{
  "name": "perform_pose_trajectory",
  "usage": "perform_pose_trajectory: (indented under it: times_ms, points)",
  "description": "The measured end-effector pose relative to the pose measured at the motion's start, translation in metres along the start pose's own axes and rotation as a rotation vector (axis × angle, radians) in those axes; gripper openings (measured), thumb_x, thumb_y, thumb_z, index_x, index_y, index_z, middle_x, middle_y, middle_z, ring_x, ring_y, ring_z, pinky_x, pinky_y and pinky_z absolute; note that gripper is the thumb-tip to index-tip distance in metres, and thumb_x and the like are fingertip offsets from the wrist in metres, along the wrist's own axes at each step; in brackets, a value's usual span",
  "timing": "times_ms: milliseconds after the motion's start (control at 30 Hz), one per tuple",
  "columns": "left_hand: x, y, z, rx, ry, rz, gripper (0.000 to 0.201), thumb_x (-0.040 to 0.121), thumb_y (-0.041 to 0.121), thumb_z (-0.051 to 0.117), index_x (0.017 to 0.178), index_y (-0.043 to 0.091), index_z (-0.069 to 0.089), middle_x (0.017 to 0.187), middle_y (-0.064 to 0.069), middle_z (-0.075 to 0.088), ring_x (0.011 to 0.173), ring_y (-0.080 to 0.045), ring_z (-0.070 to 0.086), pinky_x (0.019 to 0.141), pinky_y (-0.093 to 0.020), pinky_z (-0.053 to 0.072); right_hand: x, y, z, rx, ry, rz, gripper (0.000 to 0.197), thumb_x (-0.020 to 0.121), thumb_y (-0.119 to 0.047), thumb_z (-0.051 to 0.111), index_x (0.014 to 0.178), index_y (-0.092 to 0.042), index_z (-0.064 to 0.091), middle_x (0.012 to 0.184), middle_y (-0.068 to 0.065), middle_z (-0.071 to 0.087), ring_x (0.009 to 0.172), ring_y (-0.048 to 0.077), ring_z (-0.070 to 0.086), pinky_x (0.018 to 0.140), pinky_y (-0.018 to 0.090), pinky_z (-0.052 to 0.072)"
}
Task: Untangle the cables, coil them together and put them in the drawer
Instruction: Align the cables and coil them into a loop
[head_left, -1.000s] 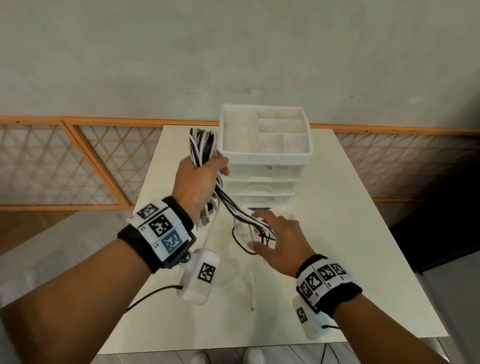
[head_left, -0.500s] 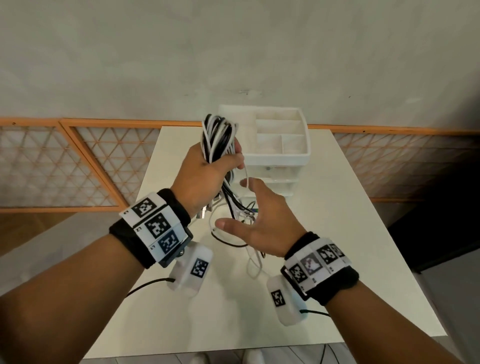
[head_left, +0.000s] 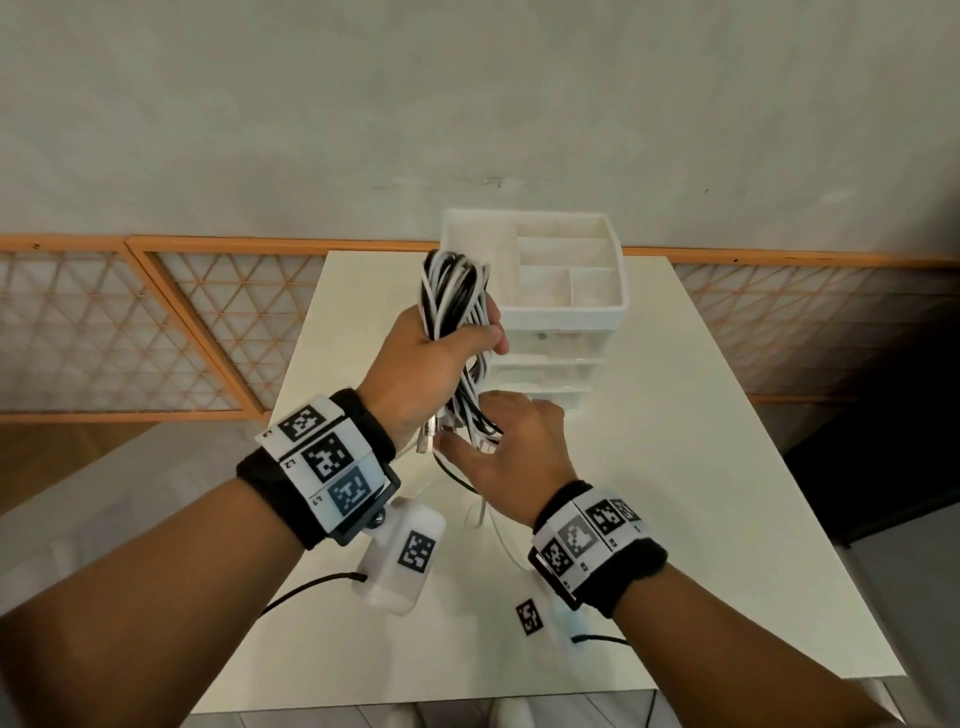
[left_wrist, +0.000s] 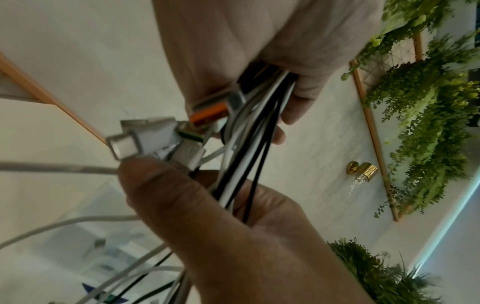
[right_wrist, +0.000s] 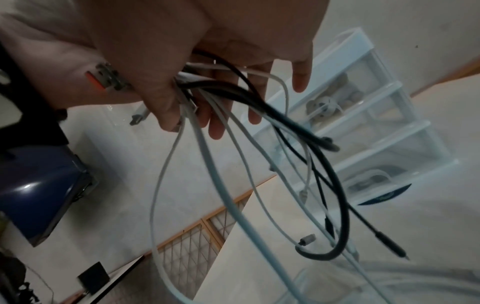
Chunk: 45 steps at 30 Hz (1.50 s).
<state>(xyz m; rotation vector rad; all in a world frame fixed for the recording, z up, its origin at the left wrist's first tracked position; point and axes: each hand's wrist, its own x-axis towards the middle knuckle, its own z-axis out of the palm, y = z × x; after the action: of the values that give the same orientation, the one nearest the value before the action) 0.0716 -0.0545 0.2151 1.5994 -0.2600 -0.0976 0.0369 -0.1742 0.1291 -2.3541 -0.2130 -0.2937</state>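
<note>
Cables (head_left: 457, 306) bunched in the left hand (head_left: 421, 374) above the desk (head_left: 701, 467), right hand (head_left: 511, 457) at their lower ends.

The desk is white and carries a white drawer unit (head_left: 566, 312) at its far side, with an open divided tray on top and 3 clear drawers below. Left hand has its fingers curled tight round the black and white bundle, held upright just in front of the unit; the loop tops stand above the fist. Right hand sits just under the left, thumb (left_wrist: 155, 185) and fingers pinching the hanging strands beside the plugs (left_wrist: 145, 139). Loose ends trail down from it toward the desk; a black jack plug (right_wrist: 389, 244) dangles lowest in the right wrist view.
</note>
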Motion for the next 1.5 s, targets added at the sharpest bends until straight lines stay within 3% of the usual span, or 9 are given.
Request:
perform_pose_trajectory:
  times_ms: [133, 500, 667, 767, 967, 1067, 1167, 1367, 1500]
  points:
    - [-0.001, -0.003, -0.002, -0.024, 0.003, -0.012, 0.010, 0.085, 0.016, 0.059, 0.091, 0.013, 0.065, 0.083, -0.012, 0.069, 0.084, -0.035, 0.062, 0.086, -0.049, 0.050, -0.001, 0.004, 0.002, 0.023, -0.081, 0.072, 0.049, 0.072, -0.070, 0.062, 0.069, -0.021, 0.063, 0.068, -0.007, 0.065, 0.079, 0.015, 0.054, 0.097, 0.046, 0.038]
    - [0.002, 0.004, -0.001, -0.093, -0.019, 0.039, 0.014, 0.092, 0.026, 0.058, 0.087, 0.015, 0.065, 0.078, -0.009, 0.067, 0.097, -0.051, 0.062, 0.092, -0.067, 0.046, -0.001, -0.007, -0.017, 0.591, -0.293, 0.246, 0.007, 0.080, -0.022, 0.079, 0.077, -0.019, 0.073, 0.070, -0.002, 0.070, 0.062, 0.007, 0.059, 0.066, 0.024, 0.050]
    - [0.002, 0.000, -0.007, -0.197, -0.009, 0.008, 0.024, 0.094, 0.033, 0.055, 0.086, 0.012, 0.062, 0.079, -0.010, 0.062, 0.086, -0.038, 0.066, 0.086, -0.053, 0.054, -0.003, 0.012, -0.015, 0.270, -0.344, 0.206, 0.022, 0.085, -0.023, 0.068, 0.074, -0.005, 0.060, 0.062, 0.004, 0.058, 0.053, 0.012, 0.049, 0.056, 0.027, 0.043]
    - [0.001, -0.001, -0.018, -0.335, -0.094, -0.054, 0.025, 0.097, 0.031, 0.051, 0.088, 0.008, 0.058, 0.074, -0.009, 0.057, 0.079, -0.032, 0.063, 0.079, -0.045, 0.052, -0.006, 0.035, -0.022, 0.148, -0.418, 0.228, 0.022, 0.090, -0.030, 0.067, 0.078, -0.011, 0.070, 0.070, 0.003, 0.071, 0.052, 0.004, 0.058, 0.055, 0.019, 0.047]
    - [-0.016, -0.011, -0.010, -0.342, -0.330, -0.198, 0.029, 0.095, 0.032, 0.051, 0.086, 0.005, 0.056, 0.057, -0.007, 0.047, 0.056, -0.027, 0.055, 0.067, -0.038, 0.051, 0.007, 0.060, -0.033, -0.006, -0.226, 0.244, 0.033, 0.085, -0.038, 0.066, 0.052, -0.041, 0.067, 0.078, 0.003, 0.077, 0.081, 0.024, 0.071, 0.078, 0.037, 0.057]
    - [-0.015, -0.009, -0.007, -0.284, -0.333, -0.203, 0.029, 0.093, 0.033, 0.052, 0.086, 0.005, 0.056, 0.055, -0.006, 0.044, 0.052, -0.026, 0.052, 0.063, -0.036, 0.052, 0.008, 0.061, -0.040, -0.104, -0.195, 0.193, 0.047, 0.086, -0.040, 0.068, 0.045, -0.026, 0.051, 0.053, -0.004, 0.058, 0.064, 0.026, 0.061, 0.068, 0.035, 0.054]
    - [-0.011, -0.003, -0.013, -0.289, -0.308, -0.205, 0.029, 0.093, 0.034, 0.053, 0.085, 0.006, 0.056, 0.054, -0.005, 0.042, 0.049, -0.024, 0.050, 0.058, -0.034, 0.053, 0.006, 0.059, -0.051, 0.020, -0.292, 0.177, 0.028, 0.083, -0.032, 0.074, 0.064, -0.012, 0.071, 0.065, 0.007, 0.070, 0.063, 0.020, 0.063, 0.063, 0.028, 0.052]
    - [-0.023, -0.009, 0.002, 0.274, -0.542, -0.286, 0.030, 0.092, 0.038, 0.065, 0.083, 0.011, 0.055, 0.053, -0.002, 0.050, 0.049, -0.022, 0.053, 0.058, -0.030, 0.049, 0.023, 0.052, -0.060, -0.109, -0.217, 0.288, 0.033, 0.077, -0.019, 0.069, 0.050, -0.010, 0.052, 0.047, 0.003, 0.047, 0.048, 0.016, 0.036, 0.047, 0.026, 0.038]
    - [-0.022, -0.029, 0.019, 0.573, -0.435, -0.296, 0.036, 0.084, 0.039, 0.070, 0.106, 0.018, 0.051, 0.066, -0.003, 0.067, 0.049, -0.015, 0.059, 0.064, -0.037, 0.057, 0.025, 0.038, -0.060, -0.125, -0.118, 0.347, 0.023, 0.071, -0.007, 0.058, 0.049, -0.009, 0.052, 0.045, -0.001, 0.043, 0.047, 0.018, 0.038, 0.047, 0.023, 0.035]
